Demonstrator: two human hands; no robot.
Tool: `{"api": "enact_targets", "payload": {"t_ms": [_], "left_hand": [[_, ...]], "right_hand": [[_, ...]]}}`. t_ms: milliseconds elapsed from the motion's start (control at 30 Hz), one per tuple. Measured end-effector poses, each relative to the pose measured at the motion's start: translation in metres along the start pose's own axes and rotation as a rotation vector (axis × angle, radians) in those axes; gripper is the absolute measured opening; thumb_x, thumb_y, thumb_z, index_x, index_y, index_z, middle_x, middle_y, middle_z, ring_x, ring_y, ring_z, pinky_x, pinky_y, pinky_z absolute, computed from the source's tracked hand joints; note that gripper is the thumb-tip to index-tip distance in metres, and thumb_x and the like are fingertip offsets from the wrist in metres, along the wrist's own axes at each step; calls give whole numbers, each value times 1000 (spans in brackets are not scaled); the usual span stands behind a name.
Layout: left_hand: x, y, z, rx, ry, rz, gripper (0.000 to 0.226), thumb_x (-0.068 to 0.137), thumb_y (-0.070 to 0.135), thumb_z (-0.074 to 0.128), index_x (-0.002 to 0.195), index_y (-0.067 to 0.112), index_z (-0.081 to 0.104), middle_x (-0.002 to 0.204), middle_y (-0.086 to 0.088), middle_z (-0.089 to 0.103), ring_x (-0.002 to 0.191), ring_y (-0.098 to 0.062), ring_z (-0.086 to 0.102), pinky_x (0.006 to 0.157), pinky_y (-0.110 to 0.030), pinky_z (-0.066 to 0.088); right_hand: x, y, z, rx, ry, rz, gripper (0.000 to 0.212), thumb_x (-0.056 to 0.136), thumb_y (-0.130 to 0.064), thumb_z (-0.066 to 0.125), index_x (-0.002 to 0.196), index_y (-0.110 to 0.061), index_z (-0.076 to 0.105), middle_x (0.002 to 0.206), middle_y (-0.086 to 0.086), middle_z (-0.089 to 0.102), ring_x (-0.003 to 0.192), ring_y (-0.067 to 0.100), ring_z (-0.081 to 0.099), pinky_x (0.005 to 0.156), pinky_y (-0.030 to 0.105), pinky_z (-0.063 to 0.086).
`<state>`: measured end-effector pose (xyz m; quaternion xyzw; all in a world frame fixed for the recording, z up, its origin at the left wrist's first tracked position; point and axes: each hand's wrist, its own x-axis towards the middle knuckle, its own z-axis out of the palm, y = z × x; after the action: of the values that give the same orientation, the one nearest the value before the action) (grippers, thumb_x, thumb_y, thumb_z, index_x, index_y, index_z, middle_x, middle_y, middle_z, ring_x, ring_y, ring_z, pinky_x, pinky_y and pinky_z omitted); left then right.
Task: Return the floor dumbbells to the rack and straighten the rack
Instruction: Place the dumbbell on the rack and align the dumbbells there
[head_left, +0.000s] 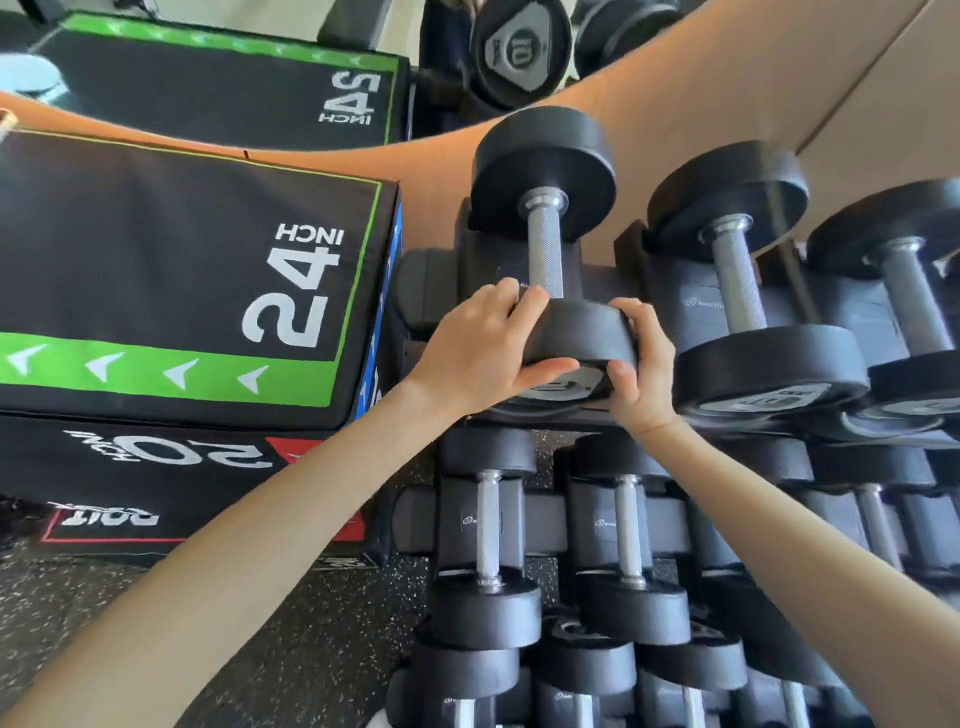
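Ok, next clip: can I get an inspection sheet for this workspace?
Surface: tiered rack; speckled floor below.
Job's things: dumbbell on the top tier, at the left end; other dumbbells beside it and on lower tiers.
Clutter: nothing seen.
Hands: left hand and right hand both grip the dumbbell's near head.
Cables: nothing seen.
Surroundings: plyo box left of the rack; tan wall behind.
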<state>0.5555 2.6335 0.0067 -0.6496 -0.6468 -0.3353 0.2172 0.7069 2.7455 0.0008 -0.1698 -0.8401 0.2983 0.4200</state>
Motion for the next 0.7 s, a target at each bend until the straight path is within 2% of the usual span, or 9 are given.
{"api": "enact_targets", "payload": {"t_ms": [100, 167, 233, 300, 400, 533, 633, 700], "left_hand": [[16, 17, -6, 161, -50, 17, 66, 88, 61, 34, 99, 1, 57, 72, -15, 53, 57, -29, 52, 45, -31, 41], [12, 22, -11, 142, -64, -45, 65, 87, 60, 37, 101, 0, 60, 75, -14, 56, 62, -29, 55, 49, -32, 44], [-5, 17, -14, -37, -49, -184, 62, 86, 56, 43, 110, 1, 57, 89, -14, 58, 80, -28, 55, 65, -33, 45], [-23, 7, -16, -270, -44, -339, 61, 85, 48, 50, 121, -1, 51, 105, -16, 58, 98, -24, 50, 81, -28, 39], [-38, -2, -16, -428, -109, -449, 57, 87, 33, 61, 129, -2, 44, 121, -16, 55, 111, -23, 47, 88, -22, 33], [-37, -1, -9, -522, -63, -415, 55, 90, 43, 45, 127, 2, 45, 117, -8, 55, 104, -15, 50, 85, -17, 34], [-40, 0, 1, -609, 33, -470, 53, 87, 40, 43, 124, 2, 46, 111, 3, 51, 98, -4, 49, 83, -15, 39], [-46, -2, 10, -677, 101, -510, 59, 86, 47, 45, 121, -1, 46, 107, 2, 51, 92, 1, 48, 80, -16, 40]], "right_hand": [[-8, 7, -1, 23, 60, 105, 87, 83, -76, 20, 109, 3, 48, 92, 5, 51, 84, -12, 48, 72, 12, 39], [-8, 6, -3, -3, 5, 117, 90, 83, -76, 20, 110, 6, 46, 93, 5, 51, 81, -8, 48, 69, 17, 39], [-5, -1, -6, -55, -106, 94, 85, 84, -74, 24, 113, 3, 44, 93, 3, 50, 75, 2, 46, 68, 23, 37], [1, -14, -11, -113, -248, 65, 74, 85, -67, 32, 116, -1, 43, 97, 1, 51, 81, 9, 46, 71, 30, 39], [15, -39, -15, -191, -371, 35, 63, 81, -58, 42, 118, -6, 46, 103, -2, 51, 91, 10, 47, 80, 31, 39], [39, -60, -4, -359, -461, -103, 67, 74, -70, 46, 112, -15, 55, 101, -7, 57, 89, 4, 47, 75, 30, 42], [44, -56, 3, -359, -432, -189, 70, 70, -75, 49, 106, -16, 60, 97, -7, 64, 87, 8, 58, 72, 33, 49], [42, -52, 5, -345, -396, -218, 69, 67, -73, 55, 105, -16, 62, 96, -6, 66, 88, 10, 60, 72, 32, 50]]}}
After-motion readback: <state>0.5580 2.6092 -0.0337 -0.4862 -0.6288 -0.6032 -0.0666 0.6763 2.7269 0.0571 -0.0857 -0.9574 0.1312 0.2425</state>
